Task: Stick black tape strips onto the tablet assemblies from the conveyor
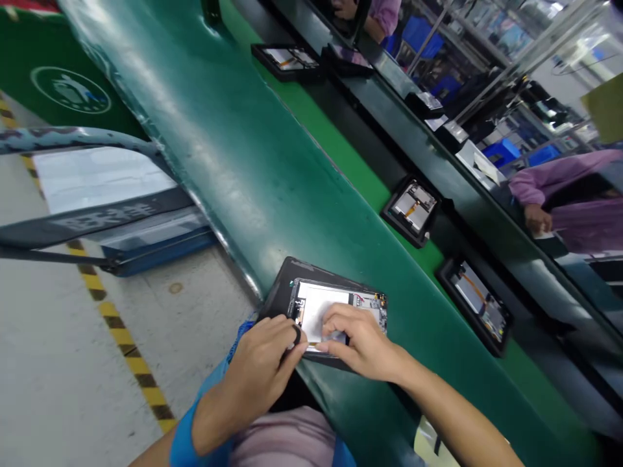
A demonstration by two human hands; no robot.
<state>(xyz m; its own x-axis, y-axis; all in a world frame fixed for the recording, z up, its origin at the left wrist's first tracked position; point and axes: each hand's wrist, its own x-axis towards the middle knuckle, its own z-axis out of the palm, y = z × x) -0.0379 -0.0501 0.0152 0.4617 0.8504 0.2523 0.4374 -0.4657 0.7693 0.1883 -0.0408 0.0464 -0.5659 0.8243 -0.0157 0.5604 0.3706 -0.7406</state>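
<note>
An opened tablet lies on a black tray at the near edge of the green bench, its silvery inside and circuit board facing up. My left hand is at the tablet's near left corner, fingers curled and thumb pressed in, with a black band round one finger. From the right, my right hand reaches over the tablet, thumb and fingers bent into a pinch close to the left fingertips. A thin orange strip shows between the two hands along the tablet's near edge. What the fingertips grip is too small to make out.
Beyond the green bench runs a dark conveyor line carrying more opened tablets in black trays, such as one tray and another. Co-workers in pink sleeves sit across it. A chair with a blue seat stands left.
</note>
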